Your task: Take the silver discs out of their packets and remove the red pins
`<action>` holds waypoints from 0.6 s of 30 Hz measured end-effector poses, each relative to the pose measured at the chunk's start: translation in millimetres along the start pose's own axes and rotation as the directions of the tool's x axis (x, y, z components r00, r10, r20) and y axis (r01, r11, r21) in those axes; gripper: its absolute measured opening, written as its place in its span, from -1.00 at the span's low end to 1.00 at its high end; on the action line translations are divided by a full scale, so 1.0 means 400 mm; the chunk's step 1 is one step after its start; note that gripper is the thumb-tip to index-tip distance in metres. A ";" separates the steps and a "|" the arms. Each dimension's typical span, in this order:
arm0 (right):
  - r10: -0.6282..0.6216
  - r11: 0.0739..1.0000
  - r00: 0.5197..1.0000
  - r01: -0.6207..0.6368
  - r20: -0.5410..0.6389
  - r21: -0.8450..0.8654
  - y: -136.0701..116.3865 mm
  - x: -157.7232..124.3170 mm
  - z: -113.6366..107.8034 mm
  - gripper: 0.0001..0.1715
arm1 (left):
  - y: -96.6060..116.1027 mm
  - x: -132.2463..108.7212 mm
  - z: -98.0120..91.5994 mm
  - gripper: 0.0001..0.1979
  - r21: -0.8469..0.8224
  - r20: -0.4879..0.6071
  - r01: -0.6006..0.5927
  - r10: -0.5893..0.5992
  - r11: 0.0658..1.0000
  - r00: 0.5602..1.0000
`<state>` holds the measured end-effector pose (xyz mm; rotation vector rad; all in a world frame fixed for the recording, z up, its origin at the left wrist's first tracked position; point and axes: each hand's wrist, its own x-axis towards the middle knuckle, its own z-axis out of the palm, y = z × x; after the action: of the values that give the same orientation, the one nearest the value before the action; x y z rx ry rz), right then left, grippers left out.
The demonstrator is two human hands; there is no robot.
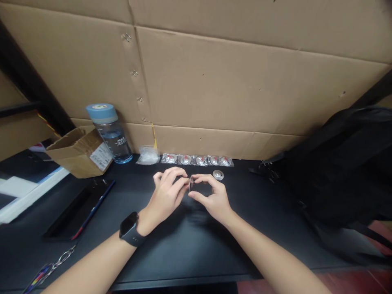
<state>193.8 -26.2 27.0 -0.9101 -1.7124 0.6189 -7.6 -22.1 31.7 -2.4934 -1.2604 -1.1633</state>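
Note:
Over the black table (pixel 186 241), a small thin round disc (pixel 191 183) is held upright, nearly edge-on to me. My right hand (pixel 214 196) grips its rim between thumb and fingertips. The closed fingers of my left hand (pixel 168 188), with a black watch on the wrist, meet the disc from the left; part of their grip is hidden. Just beyond my right hand lies a loose silvery round piece (pixel 218 174). Behind my hands several similar round pieces with red marks, in clear bags (pixel 185 159), form a row. A pile of clear plastic bags (pixel 148 155) sits at its left end.
A blue-capped water bottle (pixel 114 141) and an open cardboard box (pixel 78 155) stand at back left. Nearer lies a dark flat device (pixel 81 210), with a keychain (pixel 58 263) in front. A black backpack (pixel 346 171) fills the right. Cardboard (pixel 220 90) walls the back.

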 end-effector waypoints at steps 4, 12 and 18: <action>-0.003 1.000 1.000 0.003 0.022 0.015 0.005 -0.001 0.001 -0.61 | 0.004 0.000 0.002 -0.81 -0.030 0.027 0.044 -0.043 0.999 0.999; 0.053 0.998 0.991 -0.057 0.125 0.034 0.001 0.005 -0.003 -0.79 | 0.007 -0.002 0.004 -0.87 0.031 -0.060 0.040 -0.038 0.999 0.997; 0.013 0.999 0.987 -0.004 0.162 -0.055 -0.001 0.014 -0.015 -0.86 | 0.015 0.000 0.003 -0.87 -0.020 -0.051 0.052 -0.053 0.998 0.997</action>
<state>198.5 -22.1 32.1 -0.9263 -1.8796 0.6708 -2.7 -25.5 32.2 -2.4403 -1.3150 -1.2488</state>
